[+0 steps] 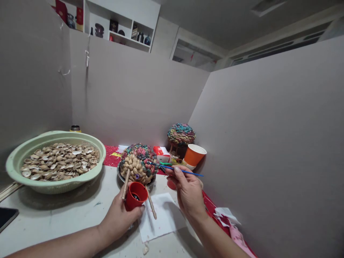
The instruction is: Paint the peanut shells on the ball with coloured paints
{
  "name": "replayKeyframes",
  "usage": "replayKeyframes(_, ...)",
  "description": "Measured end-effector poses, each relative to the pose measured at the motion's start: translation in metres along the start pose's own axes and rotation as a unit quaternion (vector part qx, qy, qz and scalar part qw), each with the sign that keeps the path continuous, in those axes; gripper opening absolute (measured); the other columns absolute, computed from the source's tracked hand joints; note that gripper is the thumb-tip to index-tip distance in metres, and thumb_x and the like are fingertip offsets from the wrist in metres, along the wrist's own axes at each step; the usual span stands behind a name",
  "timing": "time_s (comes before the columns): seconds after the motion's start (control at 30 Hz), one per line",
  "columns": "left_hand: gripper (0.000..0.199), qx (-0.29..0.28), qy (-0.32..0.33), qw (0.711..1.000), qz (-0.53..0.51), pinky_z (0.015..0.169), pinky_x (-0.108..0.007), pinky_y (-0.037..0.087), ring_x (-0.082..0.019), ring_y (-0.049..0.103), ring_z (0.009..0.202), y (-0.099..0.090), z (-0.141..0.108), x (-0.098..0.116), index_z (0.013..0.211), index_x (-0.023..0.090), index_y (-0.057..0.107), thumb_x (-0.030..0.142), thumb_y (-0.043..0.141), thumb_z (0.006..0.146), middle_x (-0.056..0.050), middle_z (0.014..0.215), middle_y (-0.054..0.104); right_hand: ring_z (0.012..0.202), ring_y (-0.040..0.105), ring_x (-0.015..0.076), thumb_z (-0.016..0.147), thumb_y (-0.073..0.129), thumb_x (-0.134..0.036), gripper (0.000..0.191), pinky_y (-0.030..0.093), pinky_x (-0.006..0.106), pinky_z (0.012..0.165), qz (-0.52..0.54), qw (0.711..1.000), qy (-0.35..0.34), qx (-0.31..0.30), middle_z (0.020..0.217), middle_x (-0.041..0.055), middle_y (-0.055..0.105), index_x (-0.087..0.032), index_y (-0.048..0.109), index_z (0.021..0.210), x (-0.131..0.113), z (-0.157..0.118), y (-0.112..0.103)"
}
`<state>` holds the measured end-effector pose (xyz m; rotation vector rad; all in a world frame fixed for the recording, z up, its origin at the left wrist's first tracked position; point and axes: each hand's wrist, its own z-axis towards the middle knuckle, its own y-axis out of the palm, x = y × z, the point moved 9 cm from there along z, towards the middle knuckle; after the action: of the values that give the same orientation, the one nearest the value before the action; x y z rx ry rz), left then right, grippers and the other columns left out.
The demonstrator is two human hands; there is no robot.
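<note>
My left hand [118, 215] is closed round a small red cup [136, 195] with dark liquid inside, and also touches a thin brown stick. Between the fingers of my right hand [189, 190] is a blue paintbrush [185, 171], its tip at the right side of a rounded form covered in shells [139, 161]. That form rests in a dark round bowl [152, 184]. Its upper part is painted red, green and dark, while the lower left is plain tan. Two sticks jut from it toward me. White paper [161, 218] lies beneath the sticks.
A green basin [100, 165] of loose shells stands at the left, a phone [6, 218] nearer. Behind are a second painted shell form [181, 134], an orange cup [194, 154] and a red-white box [161, 154]. Grey partitions [129, 89] enclose the table.
</note>
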<state>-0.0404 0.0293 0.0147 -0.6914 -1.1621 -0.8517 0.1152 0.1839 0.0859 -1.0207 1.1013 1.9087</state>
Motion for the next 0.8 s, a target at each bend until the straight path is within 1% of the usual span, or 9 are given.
replayKeyframes(0.13, 0.049, -0.001, 0.002, 1.0, -0.006, 0.098, -0.036, 0.049, -0.024, 0.063, 0.11, 0.0, 0.001, 0.002, 0.118, 0.019, 0.055, 0.017, 0.067, 0.07, -0.007, 0.117, 0.069, 0.071, 0.075, 0.0207, 0.074, 0.08, -0.05, 0.036, 0.059, 0.032, 0.066, -0.026, 0.999, -0.031, -0.01, 0.072, 0.0029, 0.077, -0.018, 0.067, 0.087, 0.001, 0.003, 0.008)
replayKeyframes(0.27, 0.05, -0.005, -0.002, 1.0, -0.025, 0.098, -0.036, 0.049, -0.024, 0.064, 0.109, 0.002, 0.002, 0.004, 0.115, 0.019, 0.057, 0.017, 0.068, 0.067, -0.006, 0.116, 0.07, 0.072, 0.074, 0.0217, 0.08, 0.075, -0.05, 0.034, 0.058, 0.034, 0.067, -0.078, 0.995, -0.065, -0.014, 0.073, 0.0038, 0.076, -0.018, 0.066, 0.089, 0.002, 0.0, 0.012)
replayKeyframes(0.47, 0.05, -0.006, -0.004, 0.999, -0.033, 0.101, -0.038, 0.048, -0.024, 0.062, 0.112, 0.003, 0.001, 0.004, 0.116, 0.019, 0.056, 0.017, 0.068, 0.068, -0.008, 0.118, 0.069, 0.069, 0.073, 0.0224, 0.077, 0.075, -0.053, 0.036, 0.058, 0.035, 0.069, -0.119, 0.989, -0.086, -0.018, 0.072, 0.0038, 0.076, -0.019, 0.066, 0.086, -0.008, -0.006, 0.016)
replayKeyframes(0.6, 0.049, -0.007, 0.002, 1.0, -0.023, 0.099, -0.038, 0.048, -0.024, 0.062, 0.111, 0.002, 0.001, 0.004, 0.116, 0.019, 0.056, 0.015, 0.067, 0.069, -0.007, 0.117, 0.069, 0.067, 0.073, 0.0218, 0.078, 0.074, -0.053, 0.035, 0.057, 0.034, 0.065, -0.153, 0.984, -0.093, -0.02, 0.072, 0.0039, 0.075, -0.019, 0.067, 0.084, -0.015, -0.012, 0.012)
replayKeyframes(0.8, 0.046, -0.012, 0.004, 1.0, -0.02, 0.097, -0.037, 0.048, -0.024, 0.063, 0.108, 0.002, 0.001, 0.004, 0.114, 0.019, 0.057, 0.016, 0.067, 0.069, -0.007, 0.114, 0.069, 0.072, 0.074, 0.0228, 0.081, 0.073, -0.05, 0.031, 0.059, 0.034, 0.066, -0.168, 0.98, -0.102, -0.02, 0.073, 0.0039, 0.074, -0.019, 0.068, 0.083, -0.014, -0.019, -0.004)
